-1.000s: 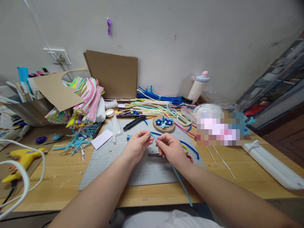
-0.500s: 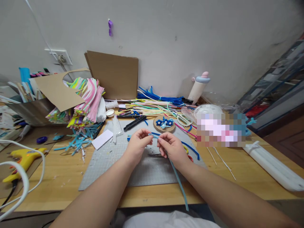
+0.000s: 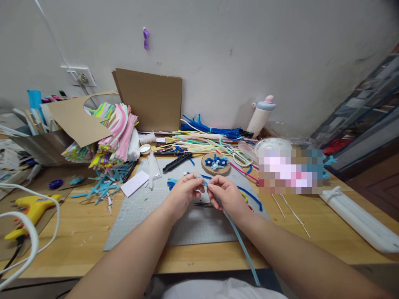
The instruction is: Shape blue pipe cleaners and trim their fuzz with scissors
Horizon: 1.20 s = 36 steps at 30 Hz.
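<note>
My left hand (image 3: 183, 194) and my right hand (image 3: 227, 195) meet over the grey cutting mat (image 3: 146, 211). Both pinch the upper end of a long light-blue pipe cleaner (image 3: 240, 241), whose free length trails down past my right wrist toward my lap. Its tip sits between the fingertips of the two hands. Just beyond the hands lies a round wooden disc (image 3: 215, 163) with small blue pipe-cleaner flowers on it.
A stack of pastel pipe cleaners (image 3: 115, 133) and cardboard sheets (image 3: 149, 99) stand at the back left. Loose pipe cleaners (image 3: 205, 139), a black pen (image 3: 177, 161), a white bottle (image 3: 261, 114), a yellow glue gun (image 3: 29, 209) and thin wires (image 3: 291, 214) lie around the mat.
The hands have drawn closer together and the tip of the pipe cleaner has been worked between the fingers. Its trailing end has swung slightly to the right.
</note>
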Motion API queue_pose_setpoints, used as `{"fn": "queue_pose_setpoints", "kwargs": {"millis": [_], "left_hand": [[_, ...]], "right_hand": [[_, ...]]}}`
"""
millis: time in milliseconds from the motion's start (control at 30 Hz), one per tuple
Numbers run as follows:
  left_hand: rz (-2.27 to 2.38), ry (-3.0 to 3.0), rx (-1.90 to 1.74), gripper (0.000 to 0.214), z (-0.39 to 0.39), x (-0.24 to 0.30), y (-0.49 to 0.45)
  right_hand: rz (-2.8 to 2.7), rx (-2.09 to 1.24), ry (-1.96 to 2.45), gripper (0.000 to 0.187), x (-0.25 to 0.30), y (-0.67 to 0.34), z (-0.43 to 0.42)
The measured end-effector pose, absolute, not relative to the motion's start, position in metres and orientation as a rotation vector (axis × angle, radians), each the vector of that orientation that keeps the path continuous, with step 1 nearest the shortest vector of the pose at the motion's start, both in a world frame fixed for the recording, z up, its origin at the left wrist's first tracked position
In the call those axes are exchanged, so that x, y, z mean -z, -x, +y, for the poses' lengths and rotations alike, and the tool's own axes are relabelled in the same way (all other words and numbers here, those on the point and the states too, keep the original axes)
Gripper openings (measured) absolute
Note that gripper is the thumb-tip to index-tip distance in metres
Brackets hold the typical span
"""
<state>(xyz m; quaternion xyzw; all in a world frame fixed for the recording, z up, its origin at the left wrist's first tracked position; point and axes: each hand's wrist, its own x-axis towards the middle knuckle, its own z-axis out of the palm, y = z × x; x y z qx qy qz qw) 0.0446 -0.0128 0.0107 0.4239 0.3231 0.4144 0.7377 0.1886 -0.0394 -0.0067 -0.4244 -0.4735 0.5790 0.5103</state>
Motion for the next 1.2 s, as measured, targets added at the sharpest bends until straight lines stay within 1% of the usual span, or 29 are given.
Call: {"fn": "queue_pose_setpoints", "kwargs": {"millis": [367,767,1000,1200], "left_hand": [[0.647,-0.774,-0.754,0.029,-0.011,-0.006,-0.041],[0.628,-0.601,-0.67,0.019,-0.011,-0.012,-0.035],[0.636,-0.594,-0.599,0.024,-0.008,-0.011,-0.032],[0.626,-0.6,-0.667,0.009,-0.009,-0.011,-0.031]], "right_hand": [[-1.156,-1.418,0.964,0.019,0.008,-0.19,-0.039],[-1.199,-1.413,0.937,0.016,0.007,-0.189,-0.042],[-1.195,-1.386,0.952,0.016,0.009,-0.191,-0.042],[-1.228,-1.396,0.965,0.016,0.006,-0.189,-0.043]]}}
